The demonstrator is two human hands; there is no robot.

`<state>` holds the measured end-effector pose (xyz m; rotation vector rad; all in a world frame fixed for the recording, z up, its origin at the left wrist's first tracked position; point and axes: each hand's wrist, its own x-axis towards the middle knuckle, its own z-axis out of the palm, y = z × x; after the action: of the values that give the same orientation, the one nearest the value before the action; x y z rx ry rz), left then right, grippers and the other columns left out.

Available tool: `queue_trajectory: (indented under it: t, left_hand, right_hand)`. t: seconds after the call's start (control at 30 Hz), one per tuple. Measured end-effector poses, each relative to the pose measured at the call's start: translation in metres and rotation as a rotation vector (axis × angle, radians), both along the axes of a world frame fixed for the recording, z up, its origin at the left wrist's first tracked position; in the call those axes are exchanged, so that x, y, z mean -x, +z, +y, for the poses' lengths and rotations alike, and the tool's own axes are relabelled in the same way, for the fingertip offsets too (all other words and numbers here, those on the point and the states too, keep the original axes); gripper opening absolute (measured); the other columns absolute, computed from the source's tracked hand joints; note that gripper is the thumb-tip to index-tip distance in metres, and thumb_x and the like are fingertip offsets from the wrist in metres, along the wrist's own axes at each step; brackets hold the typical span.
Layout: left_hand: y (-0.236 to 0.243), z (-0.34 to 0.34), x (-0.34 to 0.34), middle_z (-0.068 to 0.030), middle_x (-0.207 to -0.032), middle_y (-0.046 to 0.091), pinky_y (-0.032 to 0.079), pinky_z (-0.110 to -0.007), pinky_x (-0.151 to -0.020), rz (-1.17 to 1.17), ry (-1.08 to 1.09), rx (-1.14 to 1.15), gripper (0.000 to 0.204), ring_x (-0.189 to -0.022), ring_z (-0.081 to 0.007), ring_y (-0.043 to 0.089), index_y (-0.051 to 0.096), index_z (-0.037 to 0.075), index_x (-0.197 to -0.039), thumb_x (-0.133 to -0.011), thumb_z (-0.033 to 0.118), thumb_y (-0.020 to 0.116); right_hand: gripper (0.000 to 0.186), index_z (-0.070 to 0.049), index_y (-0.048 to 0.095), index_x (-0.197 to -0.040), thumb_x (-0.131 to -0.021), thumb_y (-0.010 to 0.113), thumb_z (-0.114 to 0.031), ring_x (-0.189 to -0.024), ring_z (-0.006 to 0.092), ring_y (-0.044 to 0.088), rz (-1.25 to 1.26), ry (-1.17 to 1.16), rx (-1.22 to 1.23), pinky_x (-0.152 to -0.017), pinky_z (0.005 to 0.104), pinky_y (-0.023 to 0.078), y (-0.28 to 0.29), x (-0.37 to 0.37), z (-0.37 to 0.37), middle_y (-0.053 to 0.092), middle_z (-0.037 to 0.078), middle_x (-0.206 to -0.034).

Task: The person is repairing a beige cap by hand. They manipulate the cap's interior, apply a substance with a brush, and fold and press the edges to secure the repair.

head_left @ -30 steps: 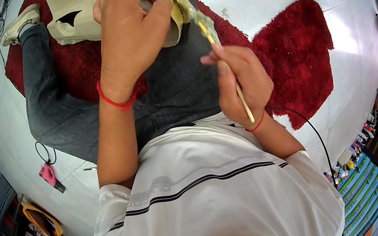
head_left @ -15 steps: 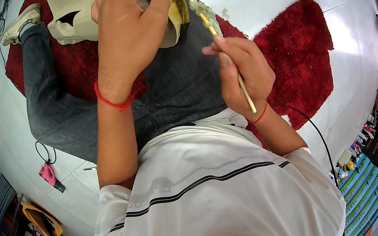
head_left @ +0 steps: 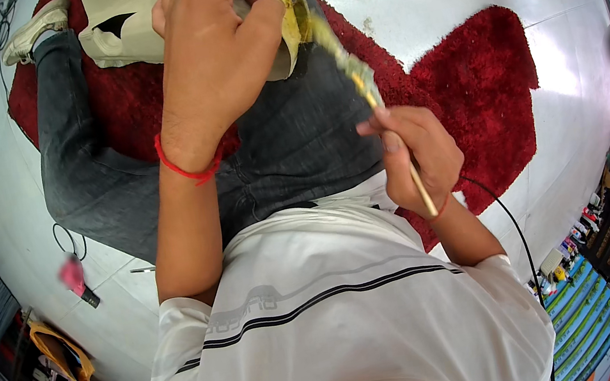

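Red rug [head_left: 482,85] lies on white floor [head_left: 404,10] beside right hand [head_left: 422,153]. Right hand pinches pale stick [head_left: 368,93], far end coated yellow-green. Left hand [head_left: 218,57] pinches beige panel [head_left: 140,40] edge.

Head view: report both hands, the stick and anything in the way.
Left hand grips beige piece. Right hand holds stick, far end coated yellow-green; contact with piece unclear. Left hand hides part of piece.

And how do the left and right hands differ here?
The left hand holds the beige piece; the right hand holds a slender stick. The left hand is higher in the picture than the right. The left hand also looks larger than the right. Each has a red cord at the wrist.
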<state>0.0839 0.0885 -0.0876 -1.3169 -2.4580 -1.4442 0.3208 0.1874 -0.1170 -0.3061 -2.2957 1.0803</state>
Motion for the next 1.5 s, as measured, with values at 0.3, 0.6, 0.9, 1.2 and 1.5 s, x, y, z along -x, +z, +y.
queue_trajectory:
  t: [0.3,0.6,0.9,1.2,1.5]
  left_hand:
    - [0.022,0.000,-0.011,-0.0302,-0.146,0.049,0.031,-0.048,-0.116,-0.142,-0.017,-0.005,0.008,-0.136,-0.0442,0.046,0.061,0.000,-0.085,-0.081,0.006,0.065]
    - [-0.004,-0.001,-0.001,-0.0307,-0.145,0.050,0.031,-0.049,-0.115,0.019,-0.004,0.006,0.009,-0.136,-0.0447,0.046,0.061,0.000,-0.084,-0.081,0.008,0.065]
    - [-0.008,-0.002,0.003,-0.0318,-0.144,0.050,0.031,-0.049,-0.115,0.008,-0.016,-0.024,0.009,-0.136,-0.0450,0.046,0.061,0.000,-0.084,-0.081,0.008,0.065]
    - [-0.005,-0.001,0.002,-0.0309,-0.145,0.050,0.031,-0.049,-0.115,0.020,-0.021,0.003,0.010,-0.135,-0.0452,0.047,0.062,0.000,-0.084,-0.081,0.009,0.065]
    - [-0.007,-0.001,0.005,-0.0302,-0.146,0.050,0.029,-0.049,-0.116,-0.014,0.002,0.016,0.009,-0.136,-0.0447,0.046,0.062,0.001,-0.084,-0.082,0.009,0.065]
  right_hand:
    - [0.024,0.008,0.072,-0.114,-0.100,0.053,0.000,-0.078,0.0257,0.075,0.118,0.004,0.290,-0.072,0.0328,0.061,0.043,0.011,0.037,0.071,0.020,-0.097]
    - [0.019,0.008,0.075,-0.104,-0.100,0.060,-0.003,-0.074,0.0197,0.075,-0.174,0.110,0.189,-0.068,0.0269,0.055,0.071,0.038,0.074,0.074,0.015,-0.089]
    - [0.018,0.008,0.074,-0.100,-0.100,0.060,-0.003,-0.071,0.0180,0.074,-0.187,0.120,0.277,-0.065,0.0256,0.056,0.085,0.051,0.075,0.074,0.014,-0.087]
    - [0.022,0.009,0.075,-0.104,-0.102,0.061,-0.008,-0.072,0.0190,0.073,-0.175,0.091,0.390,-0.072,0.0282,0.058,0.085,0.062,0.087,0.074,0.014,-0.087]
    - [0.022,0.009,0.075,-0.101,-0.100,0.062,-0.009,-0.072,0.0176,0.069,-0.296,0.167,0.372,-0.071,0.0285,0.054,0.097,0.062,0.094,0.071,0.012,-0.085]
